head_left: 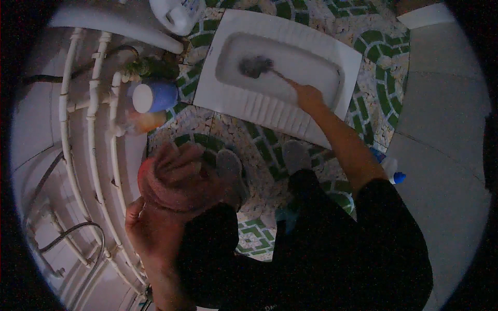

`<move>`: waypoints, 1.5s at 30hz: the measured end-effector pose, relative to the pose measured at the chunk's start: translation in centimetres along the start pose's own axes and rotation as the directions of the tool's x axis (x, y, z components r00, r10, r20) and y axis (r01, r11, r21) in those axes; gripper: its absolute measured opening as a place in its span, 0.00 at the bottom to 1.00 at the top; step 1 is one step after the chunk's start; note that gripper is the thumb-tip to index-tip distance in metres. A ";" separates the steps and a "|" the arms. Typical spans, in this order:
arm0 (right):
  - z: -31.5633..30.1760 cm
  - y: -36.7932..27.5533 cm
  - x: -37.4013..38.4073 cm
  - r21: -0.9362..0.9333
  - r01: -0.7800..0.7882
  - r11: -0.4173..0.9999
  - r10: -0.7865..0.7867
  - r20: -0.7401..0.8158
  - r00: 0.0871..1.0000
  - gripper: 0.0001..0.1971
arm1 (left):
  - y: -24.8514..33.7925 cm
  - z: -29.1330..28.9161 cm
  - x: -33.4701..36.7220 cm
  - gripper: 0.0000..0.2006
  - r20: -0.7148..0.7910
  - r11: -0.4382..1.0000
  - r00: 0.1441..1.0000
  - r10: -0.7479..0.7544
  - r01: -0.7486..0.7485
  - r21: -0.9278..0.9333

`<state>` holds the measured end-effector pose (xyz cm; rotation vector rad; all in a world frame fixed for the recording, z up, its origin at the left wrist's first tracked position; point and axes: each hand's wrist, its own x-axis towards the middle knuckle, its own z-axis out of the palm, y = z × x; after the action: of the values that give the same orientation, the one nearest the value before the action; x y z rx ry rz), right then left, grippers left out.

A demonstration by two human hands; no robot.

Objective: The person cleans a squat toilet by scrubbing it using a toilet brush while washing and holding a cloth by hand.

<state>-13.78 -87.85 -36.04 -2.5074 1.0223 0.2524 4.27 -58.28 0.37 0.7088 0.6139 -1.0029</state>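
Left hand (pixel 143 228): at the near left, beside a pink cloth (pixel 179 179); fingers look partly curled; cannot tell whether they grip anything.
Pink cloth: bunched, with something red showing at its left edge.
Shoes (pixel 230 165): a grey pair on the green-patterned tile floor (pixel 254 236), between the dark clothing and the pan; if the tiles are wet, which cannot be told here, a shift of weight could make a foot slip.
Bottle (pixel 390 170): blue-capped, low on the right by the grey wall; could be knocked if the right elbow swings outward.
Right hand (pixel 309 98): closed around the handle of a brush (pixel 280 76), arm stretched far over the pan.
Brush: slants left from the fist; dark bushy head within the basin, outline blurred. A loose grip could let the handle twist; a sharp flick off the basin wall could throw drops, if it is wet.
Squat pan (pixel 205 94): white, ridged footrests along its near and far sides. Overreaching could tip the person's balance toward it.
Blue container (pixel 164 97): left of the pan, near the white pipes (pixel 93 106).
White jug (pixel 179 16): far left, beyond the container.
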 end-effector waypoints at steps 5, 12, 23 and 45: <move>-8.1 3.1 -13.1 0.059 -0.449 0.892 0.438 0.139 0.888 0.28 | -0.7 0.9 -0.7 0.28 0.025 0.991 0.998 0.064 -0.066 0.118; -1.3 4.2 -8.3 0.222 -0.220 0.950 0.255 -0.145 0.956 0.23 | -1.8 1.2 -1.3 0.28 0.094 0.992 0.995 0.041 -0.052 0.114; 1.1 3.1 -14.2 0.900 -0.400 -0.172 0.603 0.418 0.679 0.18 | -0.9 2.0 -1.8 0.27 0.141 0.985 0.990 0.001 -0.026 0.171; 1.9 5.8 -13.0 0.827 -0.562 0.020 0.720 0.378 0.582 0.18 | -2.5 1.6 0.3 0.22 0.021 0.939 1.000 -0.019 0.011 0.344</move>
<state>-27.13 -82.57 -35.38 -0.8688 1.7223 -0.2452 2.37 -60.56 0.57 0.9993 0.4254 -1.1455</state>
